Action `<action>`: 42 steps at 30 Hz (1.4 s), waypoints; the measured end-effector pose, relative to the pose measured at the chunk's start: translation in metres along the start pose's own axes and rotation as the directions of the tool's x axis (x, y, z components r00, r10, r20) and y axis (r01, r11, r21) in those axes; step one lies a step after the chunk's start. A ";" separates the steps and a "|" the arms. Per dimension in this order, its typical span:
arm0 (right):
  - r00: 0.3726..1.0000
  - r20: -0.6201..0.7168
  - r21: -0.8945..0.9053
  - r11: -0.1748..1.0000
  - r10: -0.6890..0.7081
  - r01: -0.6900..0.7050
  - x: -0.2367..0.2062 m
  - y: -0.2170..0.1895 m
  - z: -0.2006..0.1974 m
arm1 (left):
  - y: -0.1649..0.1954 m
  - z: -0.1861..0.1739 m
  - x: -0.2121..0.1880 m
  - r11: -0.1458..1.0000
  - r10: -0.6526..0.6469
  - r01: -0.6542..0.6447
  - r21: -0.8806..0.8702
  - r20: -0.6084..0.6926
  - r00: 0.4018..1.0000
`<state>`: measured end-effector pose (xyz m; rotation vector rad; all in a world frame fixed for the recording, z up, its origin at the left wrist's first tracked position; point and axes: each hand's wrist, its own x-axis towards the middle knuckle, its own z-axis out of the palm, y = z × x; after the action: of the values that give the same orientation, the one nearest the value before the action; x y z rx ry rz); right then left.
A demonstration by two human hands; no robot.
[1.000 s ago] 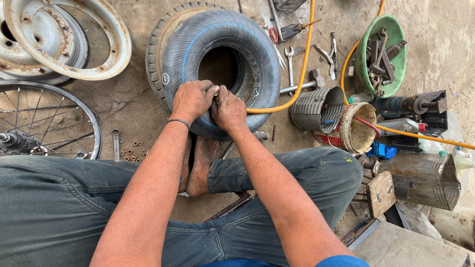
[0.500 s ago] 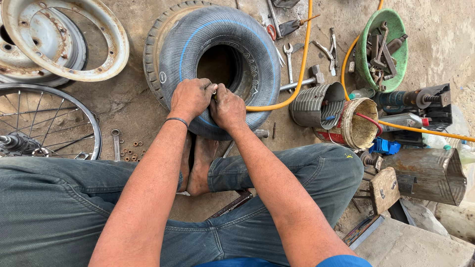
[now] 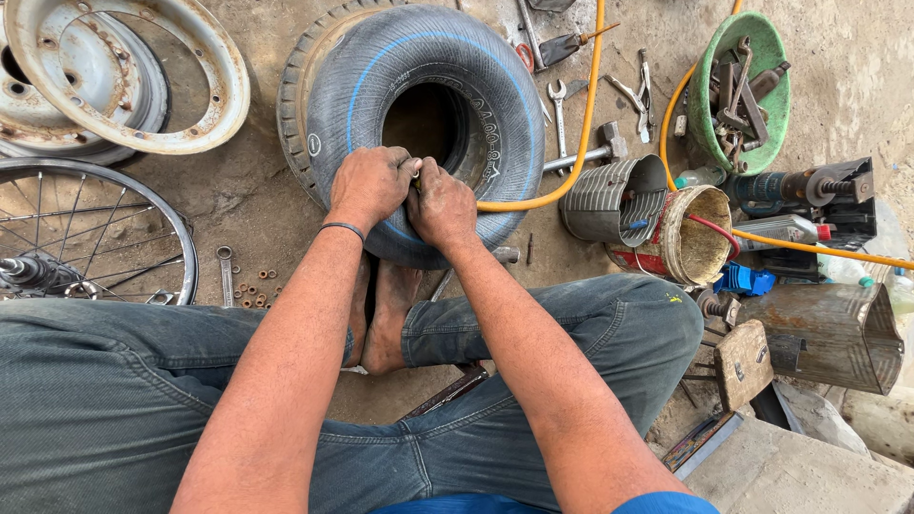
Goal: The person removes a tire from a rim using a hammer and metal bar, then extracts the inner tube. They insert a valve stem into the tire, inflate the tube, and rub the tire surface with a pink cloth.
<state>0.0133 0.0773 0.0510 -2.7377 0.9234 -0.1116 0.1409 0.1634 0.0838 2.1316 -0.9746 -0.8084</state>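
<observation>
Hands pressed together at 6 o'clock on rim of bulging black rubber inner tube (image 3: 433, 76) (blue stripe, dusty): left hand (image 3: 369, 183) and right hand (image 3: 440, 205) curled, pinching something small, unidentifiable. Ribbed tyre (image 3: 297, 90) beneath; rusty steel rim (image 3: 124, 81) at 10 o'clock.

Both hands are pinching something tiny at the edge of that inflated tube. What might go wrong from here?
1. The small brass-coloured piece pinched between the left hand and right hand might slip and drop into the hole of the inner tube, or get lost on the dirt floor among the scattered washers.
2. The yellow hose lies against the tube; a tug might shift it.
3. Bare feet rest near loose wrenches.
</observation>
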 end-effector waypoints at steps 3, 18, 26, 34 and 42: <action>1.000 0.013 0.002 1.000 0.008 -0.008 0.000 0.000 -0.001 | 0.000 0.000 0.000 1.000 0.004 -0.004 0.001 0.001 1.000; 0.999 0.037 -0.025 1.000 0.010 -0.009 0.002 0.000 0.000 | -0.001 0.000 0.002 1.000 0.014 -0.014 0.008 -0.005 1.000; 0.998 0.063 -0.044 0.999 0.027 -0.024 0.002 0.000 -0.002 | 0.005 -0.004 0.000 0.999 0.007 -0.008 0.033 0.020 1.000; 1.000 -0.002 0.001 1.000 0.006 -0.006 0.002 -0.001 -0.008 | 0.008 -0.014 0.002 0.999 -0.028 0.030 -0.032 0.077 0.997; 0.999 0.040 -0.050 0.999 0.001 0.001 0.004 0.002 -0.008 | 0.010 -0.014 0.006 0.999 -0.028 0.029 -0.018 0.080 0.996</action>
<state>0.0147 0.0717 0.0578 -2.7750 0.9273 -0.0344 0.1507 0.1573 0.0983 2.1153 -0.9748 -0.9195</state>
